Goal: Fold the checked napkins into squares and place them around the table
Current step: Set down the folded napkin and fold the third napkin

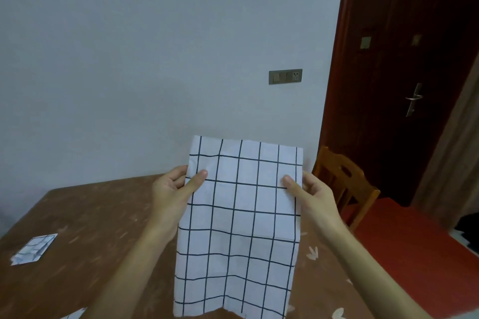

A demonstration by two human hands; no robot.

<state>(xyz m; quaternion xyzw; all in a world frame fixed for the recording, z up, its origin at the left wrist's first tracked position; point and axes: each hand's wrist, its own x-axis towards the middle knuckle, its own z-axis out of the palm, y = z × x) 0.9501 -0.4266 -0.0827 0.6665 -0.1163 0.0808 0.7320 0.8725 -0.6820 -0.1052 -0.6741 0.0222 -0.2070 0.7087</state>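
A white napkin with dark grid lines (241, 225) hangs upright in the air above the brown table (85, 228), folded into a long strip. My left hand (173, 189) pinches its left edge, thumb on the front. On the right edge my right hand (308, 191) pinches it the same way. A folded checked napkin (35, 248) lies flat near the table's left edge. The corner of another napkin (75, 314) shows at the bottom left.
A wooden chair (342, 184) stands at the table's far right corner. Behind it is a dark red door (404, 72) and red floor (404, 248). A pale wall with a switch plate (285, 76) runs along the table's far side.
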